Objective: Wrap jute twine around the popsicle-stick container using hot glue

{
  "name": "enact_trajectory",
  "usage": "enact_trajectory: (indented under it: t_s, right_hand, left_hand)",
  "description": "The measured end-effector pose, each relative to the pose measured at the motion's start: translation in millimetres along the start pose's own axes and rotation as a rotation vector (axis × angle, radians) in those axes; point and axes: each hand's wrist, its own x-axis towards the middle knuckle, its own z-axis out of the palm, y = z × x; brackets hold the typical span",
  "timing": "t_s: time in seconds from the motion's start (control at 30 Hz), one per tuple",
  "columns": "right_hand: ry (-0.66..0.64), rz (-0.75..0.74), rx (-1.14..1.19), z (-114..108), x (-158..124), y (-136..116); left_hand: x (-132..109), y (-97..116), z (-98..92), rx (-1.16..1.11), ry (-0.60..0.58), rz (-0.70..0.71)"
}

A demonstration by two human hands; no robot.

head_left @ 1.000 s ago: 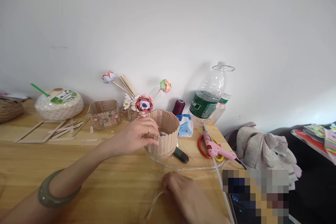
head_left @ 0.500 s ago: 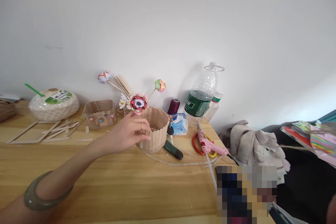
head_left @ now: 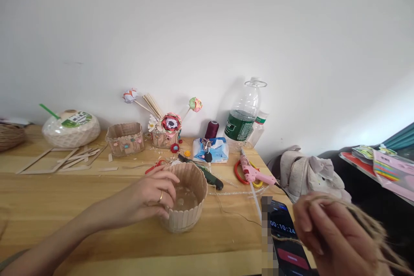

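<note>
A round basket (head_left: 184, 220) of upright craft sticks with a clear plastic inside stands on the table. My left hand (head_left: 157, 192) grips its left rim, fingers over the edge and thumb low on the outer wall. At the lower right my right hand (head_left: 336, 235) is closed on a loose bundle of jute twine (head_left: 368, 220). One strand runs left from it, across the phone, toward the basket.
A pink glue gun (head_left: 255, 174), scissors (head_left: 237, 172) and a phone (head_left: 284, 224) lie to the right. Behind are a dark green cutter (head_left: 211, 179), a tissue pack (head_left: 218, 148), a large bottle (head_left: 241, 120), decorated baskets (head_left: 126, 140) and loose sticks (head_left: 80, 159).
My left hand has brought the basket nearer and slightly left. My right hand has come into view from the right with the twine bundle. The head view has shifted slightly.
</note>
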Motion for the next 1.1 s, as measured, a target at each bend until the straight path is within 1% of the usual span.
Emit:
enact_trajectory:
  t_s: [0.07, 0.13, 0.2, 0.23, 0.3, 0.33, 0.37, 0.4, 0.43, 0.47, 0.5, 0.57, 0.6, 0.63, 0.67, 0.73, 0.77, 0.83, 0.87, 0.93, 1.0, 1.1]
  right_hand:
    - [-0.072, -0.019, -0.149, 19.2, -5.7, -7.0]
    - [-0.165, -0.099, -0.340, 26.6, -7.6, -5.3]
    - [-0.241, -0.203, -0.505, 32.6, -7.4, -2.9]
    - [-0.257, -0.258, -0.570, 37.6, -7.0, -3.5]
    - [-0.239, -0.401, -0.665, 53.2, -5.9, -9.5]
    - [-0.223, -0.501, -0.694, 63.2, -4.9, -14.8]
    - [-0.212, -0.616, -0.709, 73.8, -3.5, -21.1]
    - [-0.203, -0.734, -0.714, 84.3, -1.6, -27.9]
    - [-0.201, -0.836, -0.717, 93.6, 1.1, -34.4]
    - [-0.193, -0.926, -0.723, 101.2, 4.5, -40.1]
    - [-0.182, -1.005, -0.735, 106.4, 8.8, -44.6]
    - [-0.145, -1.141, -0.774, 108.4, 21.0, -48.0]
    - [-0.125, -1.195, -0.800, 105.1, 29.1, -46.7]
    - [-0.101, -1.240, -0.833, 99.3, 38.5, -43.5]
    - [-0.092, -1.265, -0.872, 91.7, 49.0, -38.5]
    - [-0.085, -1.272, -1.005, 73.7, 72.6, -24.9]
    - [-0.106, -1.221, -1.104, 65.0, 84.7, -17.0]
    - [-0.132, -0.951, -1.344, 51.5, 106.8, -1.6]
    - [-0.136, -0.894, -1.382, 47.4, 116.0, 5.2]
    - [-0.142, -0.803, -1.432, 44.4, 129.9, 15.7]
    - [-0.128, -0.741, -1.449, 45.2, 139.2, 22.3]
    - [-0.064, -0.631, -1.457, 43.1, 151.1, 29.6]
  left_hand:
    - [-9.0, -0.9, 1.4, 0.026, 0.025, -0.040]
    - [-16.5, 3.0, -1.2, 0.002, 0.035, -0.071]
    - [-19.7, 11.6, -5.7, -0.088, 0.063, -0.089]
    - [-18.8, 17.2, -7.9, -0.152, 0.106, -0.102]
    - [-10.8, 29.9, -11.6, -0.330, 0.247, -0.155]
    - [-3.8, 36.6, -12.9, -0.440, 0.339, -0.199]
    - [4.4, 43.2, -14.0, -0.582, 0.394, -0.254]
    - [13.4, 49.4, -14.9, -0.709, 0.401, -0.272]
    - [22.3, 54.8, -15.8, -0.829, 0.385, -0.256]
    - [30.2, 59.3, -16.9, -0.928, 0.331, -0.238]
    - [36.3, 62.5, -18.5, -0.992, 0.268, -0.221]
    - [40.9, 64.7, -24.0, -0.986, 0.191, -0.212]
    - [38.8, 63.6, -28.1, -0.959, 0.201, -0.221]
    - [34.1, 61.1, -33.3, -0.937, 0.253, -0.236]
    - [27.2, 57.4, -39.4, -0.925, 0.349, -0.246]
    - [9.3, 47.1, -53.5, -0.964, 0.549, -0.224]
    - [-0.3, 41.2, -61.0, -0.986, 0.657, -0.193]
    - [-18.2, 29.1, -74.9, -1.007, 0.838, -0.184]
    - [-25.8, 23.5, -80.7, -0.998, 0.917, -0.184]
    - [-38.3, 13.4, -89.2, -0.987, 1.010, -0.216]
    - [-48.2, 4.6, -93.8, -0.995, 1.072, -0.217]
    - [-62.3, -9.4, -96.2, -0.974, 1.160, -0.250]
